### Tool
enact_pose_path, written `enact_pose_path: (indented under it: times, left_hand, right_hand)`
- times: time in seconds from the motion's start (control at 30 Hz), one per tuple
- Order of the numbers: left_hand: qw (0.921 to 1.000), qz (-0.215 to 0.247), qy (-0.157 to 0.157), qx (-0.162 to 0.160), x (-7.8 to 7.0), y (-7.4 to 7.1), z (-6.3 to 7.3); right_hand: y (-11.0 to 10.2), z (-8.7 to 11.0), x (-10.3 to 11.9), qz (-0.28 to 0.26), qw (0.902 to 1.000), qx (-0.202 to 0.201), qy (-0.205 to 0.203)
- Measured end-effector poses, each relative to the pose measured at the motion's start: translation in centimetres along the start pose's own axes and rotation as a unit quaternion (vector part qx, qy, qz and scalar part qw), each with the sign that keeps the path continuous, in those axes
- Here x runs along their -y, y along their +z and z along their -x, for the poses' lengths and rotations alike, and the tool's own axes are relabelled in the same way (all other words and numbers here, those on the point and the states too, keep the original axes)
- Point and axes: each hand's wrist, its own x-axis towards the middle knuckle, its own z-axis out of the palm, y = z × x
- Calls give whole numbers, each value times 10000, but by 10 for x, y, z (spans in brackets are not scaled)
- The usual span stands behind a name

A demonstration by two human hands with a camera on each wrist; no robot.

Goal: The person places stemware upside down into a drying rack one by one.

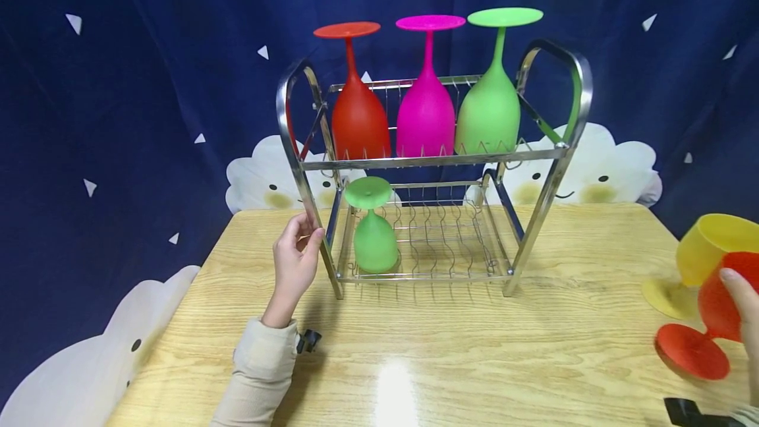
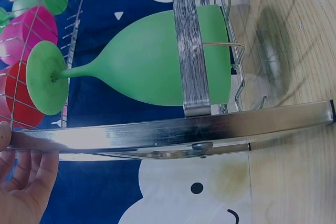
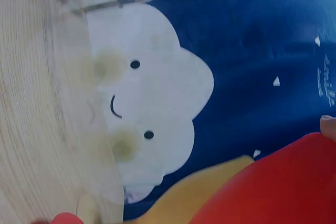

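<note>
My left hand (image 1: 296, 257) grips the front left post of a two-tier metal dish rack (image 1: 433, 163); the left wrist view shows thumb and fingers on either side of the post. At the right edge, my right hand (image 1: 748, 312) holds a red plastic goblet (image 1: 720, 298) by the bowl, thumb on its rim; the other fingers are out of sight. Its foot (image 1: 692, 351) points down and toward the left; whether it touches the table cannot be told. On the lower tier, a green goblet (image 1: 376, 246) stands upside down at the left, close to my left hand.
Upside down on the top tier stand a red goblet (image 1: 358, 117), a pink goblet (image 1: 425, 117) and a light green goblet (image 1: 489, 114). A yellow goblet (image 1: 702, 252) is just behind my right hand. A blue curtain (image 1: 148, 84) hangs behind the wooden table (image 1: 474, 348).
</note>
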Motion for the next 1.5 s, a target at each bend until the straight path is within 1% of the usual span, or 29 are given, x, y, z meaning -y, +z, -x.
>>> enact_pose_path:
  times: [0.03,0.1,0.13,0.2,0.23,0.27,0.33,0.43,0.5,0.6,0.67,0.8,0.93,1.03,1.07,1.17,1.3,1.33,1.4,1.43,1.5]
  left_hand:
    - [10000,9,-13,-4,-1,0,0]
    - [10000,-2,-31,-17,-2,0,0]
    - [10000,-10,-40,-22,-2,0,0]
    - [10000,-9,-50,-25,-3,0,0]
    - [10000,-7,-44,-24,-3,0,0]
    - [10000,-15,-34,-20,-3,0,0]
    - [10000,-11,-13,-10,-4,0,1]
    - [10000,-12,5,-1,-4,0,1]
    - [10000,-7,4,-1,-4,0,1]
    - [10000,-4,6,-12,-3,0,1]
    - [10000,6,30,-14,-2,0,1]
    - [10000,44,8,1,-1,0,1]
    - [9999,97,-64,21,-1,0,0]
    - [10000,82,-32,7,1,0,0]
    - [10000,83,1,-1,4,0,1]
    - [10000,54,-25,19,6,0,0]
    - [9997,110,-188,68,11,0,0]
    - [9998,124,-174,57,13,0,1]
    - [9999,44,-58,-77,18,1,3]
    - [9998,-60,48,-208,20,1,4]
    - [9977,-224,341,-541,19,2,7]
  right_hand:
    - [0,1,1,-105,9998,18,140]
    - [1,4,4,-82,9995,12,298]
    - [2,7,7,-109,9989,23,466]
    - [5,14,13,-130,9982,-29,582]
    - [7,17,15,-21,9984,-42,564]
    - [9,21,18,109,9989,-101,441]
    - [14,27,22,124,9996,-166,181]
    - [22,35,28,0,9985,-220,-494]
    - [27,39,30,-64,9962,-149,-856]
    - [33,45,33,88,9921,-61,-1247]
    - [36,49,35,262,9901,-10,-1381]
    - [40,55,40,201,9823,58,-1862]
    - [45,64,47,36,9790,293,-2017]
    - [48,72,51,-131,9737,469,-2225]
    - [50,75,53,-173,9717,536,-2293]
    - [53,83,58,-387,9644,771,-2501]
    - [56,95,66,-640,9571,1178,-2567]
    - [58,97,67,-696,9554,1276,-2571]
    - [60,101,71,-811,9524,1476,-2540]
    - [61,103,73,-891,9507,1584,-2514]
    - [64,106,77,-1070,9458,1821,-2467]
